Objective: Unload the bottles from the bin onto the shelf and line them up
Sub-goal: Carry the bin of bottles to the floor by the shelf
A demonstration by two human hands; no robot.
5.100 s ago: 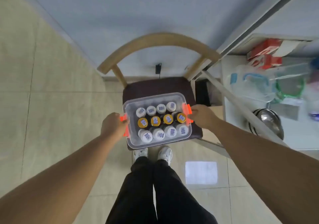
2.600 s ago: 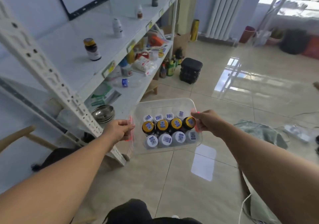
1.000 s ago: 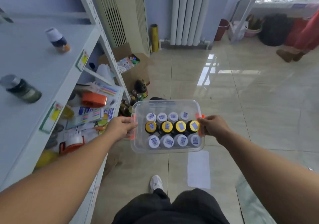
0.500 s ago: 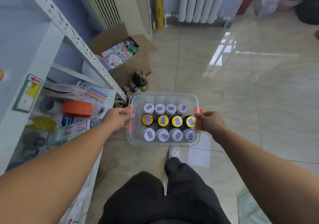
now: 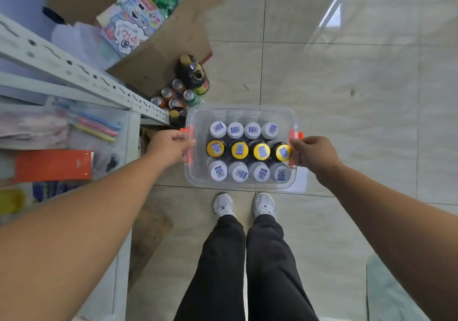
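Observation:
A clear plastic bin (image 5: 241, 113) with orange side latches hangs low over the floor, just in front of my shoes. Inside stand several bottles in three rows: white caps (image 5: 235, 130) at the far and near rows, yellow caps (image 5: 239, 149) in the middle. My left hand (image 5: 171, 147) grips the bin's left latch and my right hand (image 5: 313, 151) grips its right latch. The metal shelf (image 5: 74, 73) is to my left, its perforated upright running diagonally. The upper shelf surface is out of view.
The lower shelf holds an orange box (image 5: 53, 166), pens (image 5: 94, 125) and packets. On the floor beyond the bin stand several drink cans (image 5: 173, 95), a dark bottle (image 5: 194, 74) and an open cardboard box (image 5: 138, 28). Tiled floor spreads to the right.
My view has tilted further down and the bin has dropped closer to the floor beside the shelf's corner. Both hands keep their grip on the latches.

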